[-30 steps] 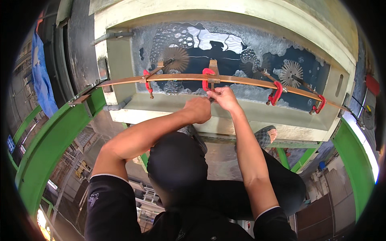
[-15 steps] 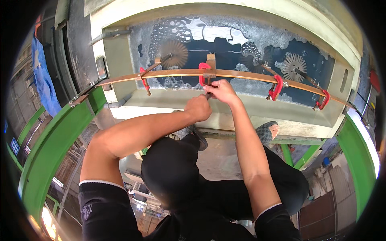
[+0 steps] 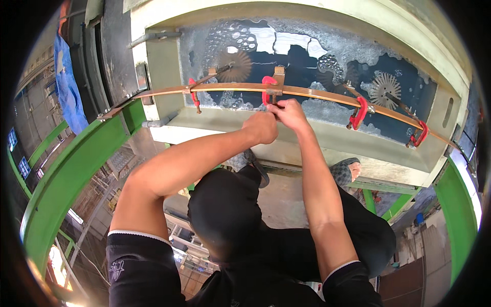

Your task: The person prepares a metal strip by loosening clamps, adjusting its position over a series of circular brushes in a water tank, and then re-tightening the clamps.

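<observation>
At the middle of a long copper-coloured bar (image 3: pixel 317 93), a red C-clamp (image 3: pixel 266 91) grips the bar together with an upright metal strip (image 3: pixel 279 75). My right hand (image 3: pixel 290 113) pinches the screw of this clamp just below the bar. Close beside it, my left hand (image 3: pixel 261 127) is closed in a fist near the screw's lower end; what lies inside it is hidden. More red C-clamps sit along the bar, one to the left (image 3: pixel 194 95) and two to the right, the nearer one (image 3: pixel 359 113) and the farther one (image 3: pixel 419 134).
Below the bar lies a pale tank (image 3: pixel 163 66) of dark, foamy liquid. Slotted discs hang in it, a brown one (image 3: pixel 235 65) and a whitish one (image 3: pixel 384 89). Green beams (image 3: pixel 76 158) flank me. A blue sheet (image 3: pixel 66 84) hangs at the left.
The view has shifted, so the tank and bar appear slightly farther right. Both hands stay at the middle clamp's screw, with the dark piece between them now less visible.
</observation>
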The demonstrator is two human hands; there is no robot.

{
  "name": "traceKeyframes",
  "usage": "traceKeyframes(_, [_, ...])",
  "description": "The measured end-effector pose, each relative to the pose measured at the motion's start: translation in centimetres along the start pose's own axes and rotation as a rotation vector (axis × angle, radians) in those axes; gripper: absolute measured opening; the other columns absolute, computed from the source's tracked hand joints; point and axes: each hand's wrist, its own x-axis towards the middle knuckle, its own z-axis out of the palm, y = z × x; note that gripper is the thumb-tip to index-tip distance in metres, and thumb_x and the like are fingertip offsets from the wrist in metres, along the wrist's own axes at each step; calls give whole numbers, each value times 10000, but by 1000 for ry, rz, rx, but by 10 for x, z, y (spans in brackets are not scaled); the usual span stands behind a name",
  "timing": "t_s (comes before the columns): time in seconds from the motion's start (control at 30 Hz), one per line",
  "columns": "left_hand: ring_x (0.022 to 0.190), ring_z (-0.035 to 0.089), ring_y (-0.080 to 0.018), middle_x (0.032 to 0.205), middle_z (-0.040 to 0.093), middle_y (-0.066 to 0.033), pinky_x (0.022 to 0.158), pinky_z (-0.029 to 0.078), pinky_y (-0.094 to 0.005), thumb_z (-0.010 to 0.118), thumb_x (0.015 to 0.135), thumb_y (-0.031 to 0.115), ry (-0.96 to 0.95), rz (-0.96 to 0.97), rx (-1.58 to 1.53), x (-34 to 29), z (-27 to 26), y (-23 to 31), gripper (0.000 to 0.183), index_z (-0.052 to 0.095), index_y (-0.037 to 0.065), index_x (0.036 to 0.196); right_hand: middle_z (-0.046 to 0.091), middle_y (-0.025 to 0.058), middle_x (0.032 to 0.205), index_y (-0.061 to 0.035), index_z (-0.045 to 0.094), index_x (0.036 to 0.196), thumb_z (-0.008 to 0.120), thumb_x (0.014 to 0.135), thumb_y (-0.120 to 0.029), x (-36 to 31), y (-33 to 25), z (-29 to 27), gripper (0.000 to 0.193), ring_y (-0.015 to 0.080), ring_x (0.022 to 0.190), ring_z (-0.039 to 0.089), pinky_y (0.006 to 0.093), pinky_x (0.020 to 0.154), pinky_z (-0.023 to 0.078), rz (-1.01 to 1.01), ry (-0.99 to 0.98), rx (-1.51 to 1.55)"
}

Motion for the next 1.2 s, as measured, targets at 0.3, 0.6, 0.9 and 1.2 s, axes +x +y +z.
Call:
traceKeyframes(0.3, [896, 666, -444, 976, 682, -262, 831, 525, -536, 569, 945, 273, 77, 306, 94, 12, 1, -72, 349, 601, 71, 1227, 722, 154, 748, 11, 741, 858, 737, 858, -330, -7, 16, 5, 341, 230, 680, 713, 356, 649, 526, -21, 52, 9])
traceKeyframes(0.6, [910, 656, -427, 966, 697, -218, 808, 501, -537, 565, 965, 351, 130, 376, -73, 20, 36, -88, 372, 583, 140, 1271, 699, 156, 724, -36, 757, 896, 708, 874, -388, -10, -17, -9, 356, 279, 734, 707, 400, 671, 503, -17, 13, -95])
traceKeyframes(0.9, [907, 671, -406, 912, 710, -203, 823, 521, -505, 594, 922, 414, 226, 400, -16, 12, 4, -74, 432, 608, 119, 1236, 715, 144, 764, -77, 771, 913, 736, 836, -453, -10, -32, -17, 386, 298, 742, 690, 405, 712, 513, 101, -51, -286])
traceKeyframes(1.2, [863, 723, -325, 948, 731, -160, 766, 586, -427, 666, 869, 406, 295, 253, 320, 39, 4, -53, 385, 726, 51, 1005, 708, 159, 763, -76, 769, 876, 736, 832, -445, -7, -26, -19, 372, 332, 726, 678, 417, 693, 504, 67, -22, -319])
